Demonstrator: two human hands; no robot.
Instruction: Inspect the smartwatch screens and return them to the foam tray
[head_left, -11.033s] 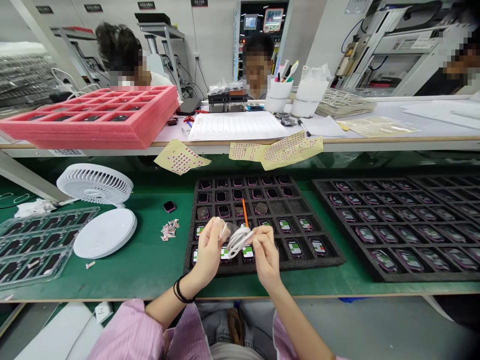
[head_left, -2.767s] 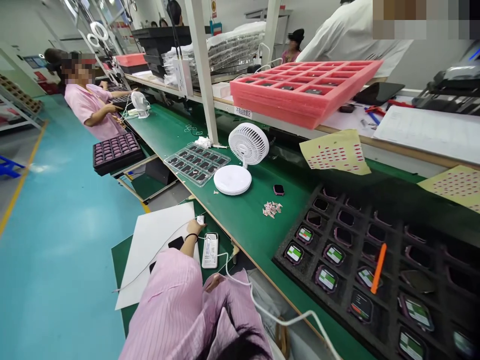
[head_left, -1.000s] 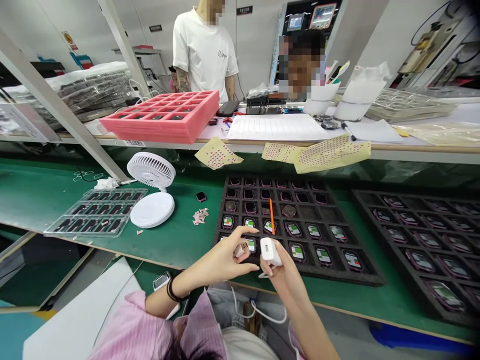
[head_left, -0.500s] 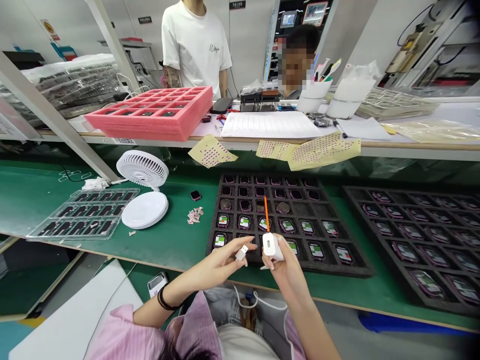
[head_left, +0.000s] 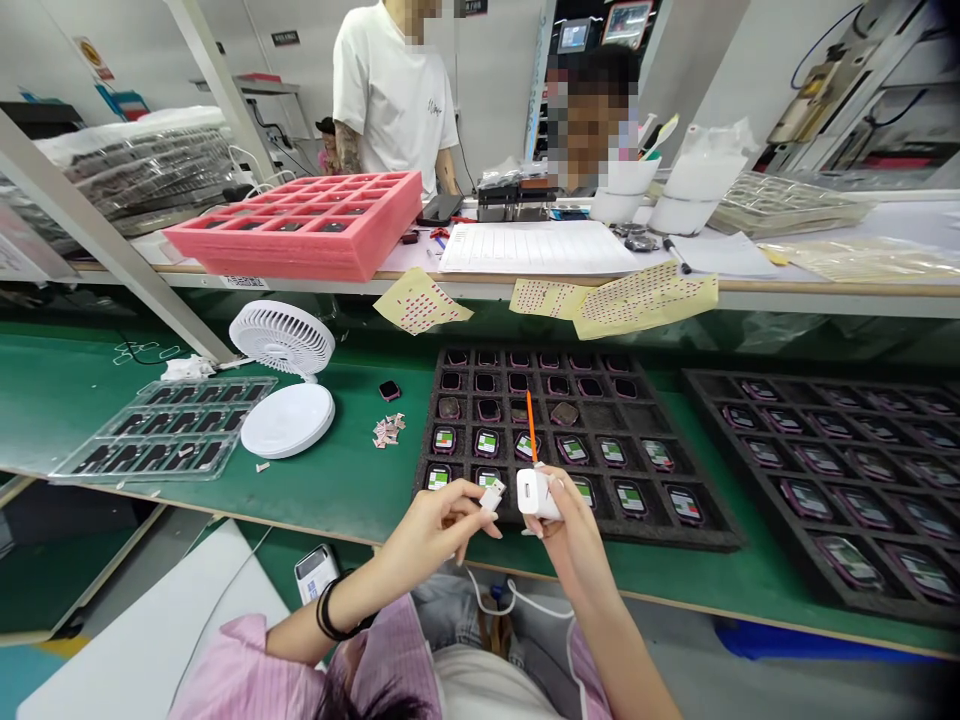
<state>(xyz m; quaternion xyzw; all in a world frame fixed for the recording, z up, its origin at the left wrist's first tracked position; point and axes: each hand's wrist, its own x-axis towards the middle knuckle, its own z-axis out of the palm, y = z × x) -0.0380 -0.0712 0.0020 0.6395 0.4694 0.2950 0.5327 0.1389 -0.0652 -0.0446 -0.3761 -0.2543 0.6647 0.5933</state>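
My left hand pinches a white USB plug, its metal end pointing up and right. Just to the right, my right hand holds a white charger block with its USB port facing left. Plug and block are apart. An orange stick points up from behind the block, near my right fingers. Both hands are over the front edge of a black foam tray that holds watches in its compartments, some with lit green and white screens. A white cable hangs below my hands.
A white fan, a clear tray of black parts, a single watch and small pieces lie left. A second foam tray is at right. A pink foam box sits on the shelf; two people are beyond it.
The charger block has turned, so its port now faces more to the left. My left hand has shifted slightly right with the plug, its fingers more curled. The standing person has leaned slightly.
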